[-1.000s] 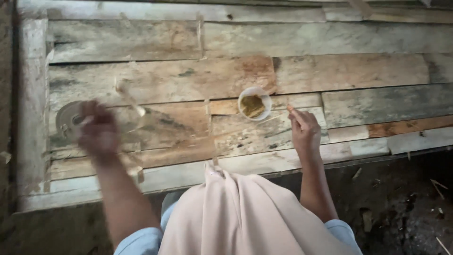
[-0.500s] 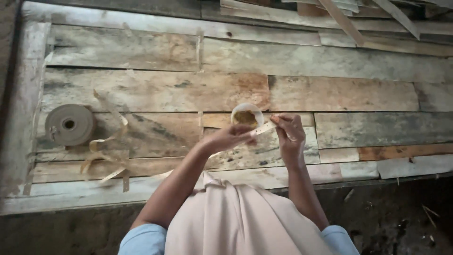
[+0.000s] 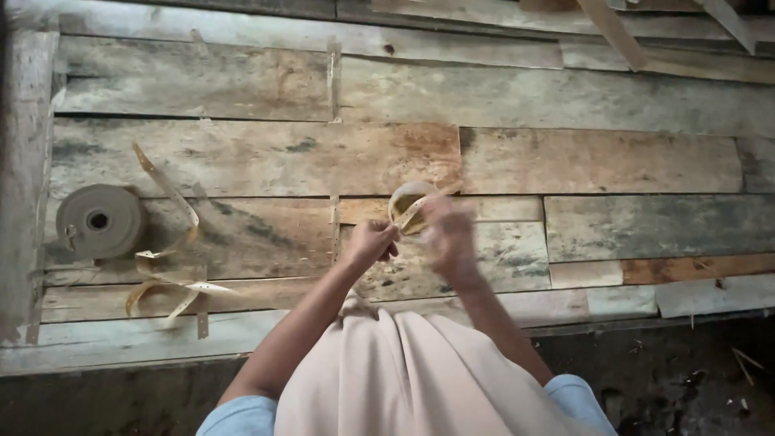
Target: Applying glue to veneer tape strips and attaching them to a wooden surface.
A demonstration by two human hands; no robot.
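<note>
Head view, looking down on a weathered plank surface, grey and brown boards, patchy stains.

Small round cup stands on the surface near the middle. Pale rim; inside, a yellowish-brown content, kind not clear, partly hidden by the strip crossing its mouth.

Left hand just beside the cup, on its near-left side, fingers curled shut, pinching the end of a thin pale strip. The strip runs from that hand up across the cup's rim.

Right hand just right of the cup, blurred by motion; whether it grips the strip or is open, cannot tell. It overlaps the cup's right edge in view.

Well to the left of the cup: a grey-brown roll of tape lying flat, dark centre hole. From it a loose tape tail curls toward the near edge, in loops, between roll and cup but much nearer the roll.

Beige cloth over the person's lap, below the cup in the frame.
</note>
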